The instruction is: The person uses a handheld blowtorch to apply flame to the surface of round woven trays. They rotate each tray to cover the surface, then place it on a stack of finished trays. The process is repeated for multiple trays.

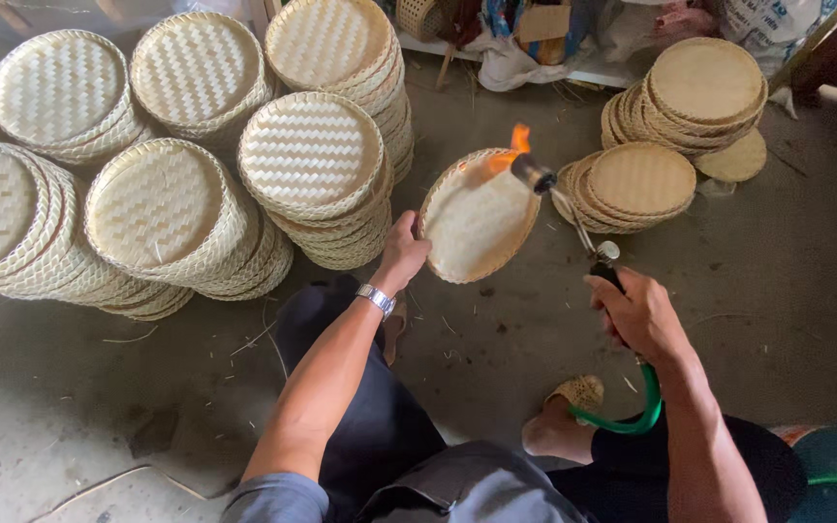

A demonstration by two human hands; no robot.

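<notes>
Right now the left hand (402, 254) pinches the near-left rim of a round, pale woven bamboo tray (478, 218), tilted so its inside faces the flame, fingers kept on the edge away from the heat. Right hand (637, 315) is clenched round the handle of a slim metal gas torch (573, 218), w/ a green hose (646, 407) trailing from it near-right. Orange flame (515, 143) at the nozzle licks the tray's far rim; torch held at arm's length, prob. so the hand stays clear of the fire. Tray sits mid-scene, above the grey concrete floor (777, 281), not resting on anything. Left & far-left: tall stacks of lighter woven trays (171, 213), faces up. Far right: smaller piles of tan flat woven discs (675, 145), apart from the others, so seemingly sorted. Silver wristwatch (376, 299) on the left wrist.
</notes>
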